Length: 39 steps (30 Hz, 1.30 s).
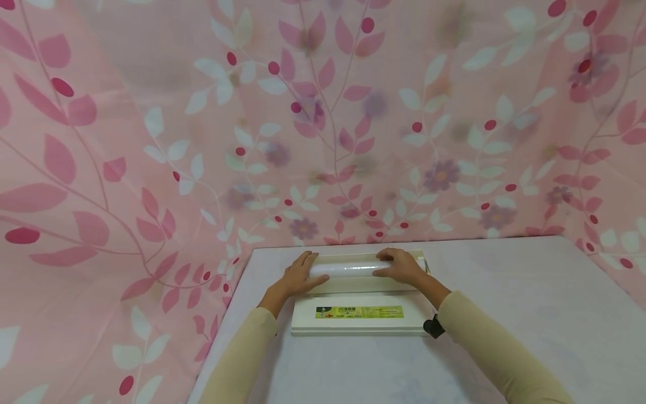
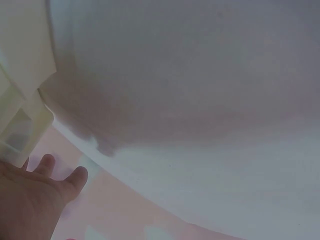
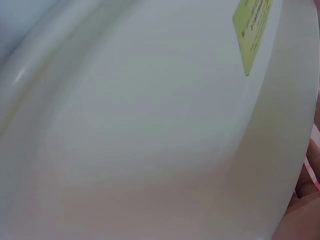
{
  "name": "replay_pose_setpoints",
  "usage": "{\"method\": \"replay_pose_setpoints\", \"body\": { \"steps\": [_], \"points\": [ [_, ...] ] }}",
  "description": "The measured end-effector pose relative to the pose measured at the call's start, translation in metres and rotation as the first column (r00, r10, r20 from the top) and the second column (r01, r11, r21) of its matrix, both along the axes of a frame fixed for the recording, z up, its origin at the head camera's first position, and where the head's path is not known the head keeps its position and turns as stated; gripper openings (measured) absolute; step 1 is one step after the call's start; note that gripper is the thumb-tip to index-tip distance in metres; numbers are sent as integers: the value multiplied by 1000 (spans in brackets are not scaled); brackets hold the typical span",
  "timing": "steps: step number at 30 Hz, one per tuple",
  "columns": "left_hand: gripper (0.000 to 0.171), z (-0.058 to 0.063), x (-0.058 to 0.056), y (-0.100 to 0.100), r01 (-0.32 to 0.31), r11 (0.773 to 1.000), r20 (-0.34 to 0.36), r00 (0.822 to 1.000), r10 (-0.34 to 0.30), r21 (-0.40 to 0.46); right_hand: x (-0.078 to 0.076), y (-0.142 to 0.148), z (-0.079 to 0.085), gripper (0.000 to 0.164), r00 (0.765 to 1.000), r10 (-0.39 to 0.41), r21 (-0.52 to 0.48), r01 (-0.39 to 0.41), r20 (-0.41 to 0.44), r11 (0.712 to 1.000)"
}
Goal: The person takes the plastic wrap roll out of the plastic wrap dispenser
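A roll of cling film, shiny and white, lies lengthwise along the opened cream cling film box. At its left end my left hand grips the roll, thumb in front and fingers on the far side. Round the right end, my right hand holds it with thumb and fingers. The panel nearest me bears a yellow-green label. In the left wrist view, the left hand shows beside the box's end. The right wrist view is mostly white box panel, with right-hand fingers at its edge.
The box stands near the far edge of a table with a pale cloth. Behind and to the sides hangs a pink floral curtain. A small black object sits by the right wrist.
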<state>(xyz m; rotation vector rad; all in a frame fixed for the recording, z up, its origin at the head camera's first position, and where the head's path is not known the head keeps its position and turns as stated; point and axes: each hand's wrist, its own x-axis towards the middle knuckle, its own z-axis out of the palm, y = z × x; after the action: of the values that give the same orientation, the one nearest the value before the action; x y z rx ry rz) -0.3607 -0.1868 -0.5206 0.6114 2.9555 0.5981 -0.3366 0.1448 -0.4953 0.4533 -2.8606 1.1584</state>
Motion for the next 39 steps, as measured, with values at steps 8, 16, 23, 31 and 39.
{"method": "replay_pose_setpoints", "body": {
  "steps": [8,16,23,31,39],
  "points": [
    [91,0,-3,1,0,1000,12,1000,-1,4,-2,2,1,51,1000,-8,-5,8,17,1000],
    [89,-1,-3,0,17,1000,-3,1000,-17,16,-6,0,-2,56,995,-39,33,36,95,999],
    [88,-1,-2,2,6,999,-3,1000,-6,36,-5,-8,-3,59,990,-113,158,99,86,983],
    [88,-3,-2,4,-1,999,4,1000,0,46,-2,-9,-4,55,987,-136,202,117,86,972],
    [88,-2,2,2,-14,995,11,1000,13,96,-6,-16,-8,57,987,-148,265,129,55,956]
  ]
}}
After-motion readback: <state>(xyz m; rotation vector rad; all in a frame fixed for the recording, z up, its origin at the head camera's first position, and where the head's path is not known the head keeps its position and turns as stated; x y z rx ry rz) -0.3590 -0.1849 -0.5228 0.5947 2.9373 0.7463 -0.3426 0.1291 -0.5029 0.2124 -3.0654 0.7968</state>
